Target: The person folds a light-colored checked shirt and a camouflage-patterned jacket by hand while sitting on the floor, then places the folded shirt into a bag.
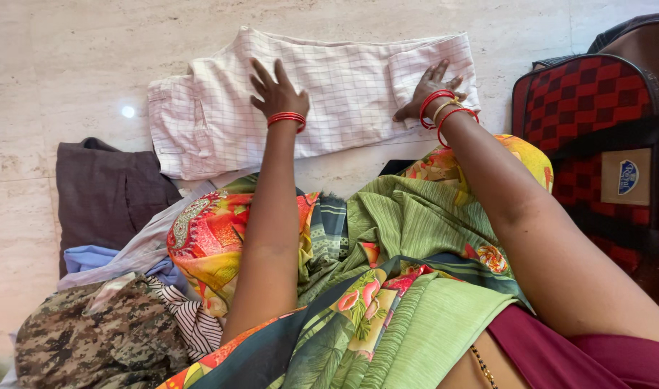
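A white checked garment lies folded flat on the pale stone floor in front of me. My left hand rests palm down on its middle, fingers spread. My right hand presses flat on its right end, fingers apart. Both wrists wear red bangles. Neither hand grips anything.
A dark brown folded cloth lies at the left. Below it sits a heap with a camouflage garment, a striped piece and a pale blue one. A red and black checked bag stands at the right. My lap is covered in green floral fabric.
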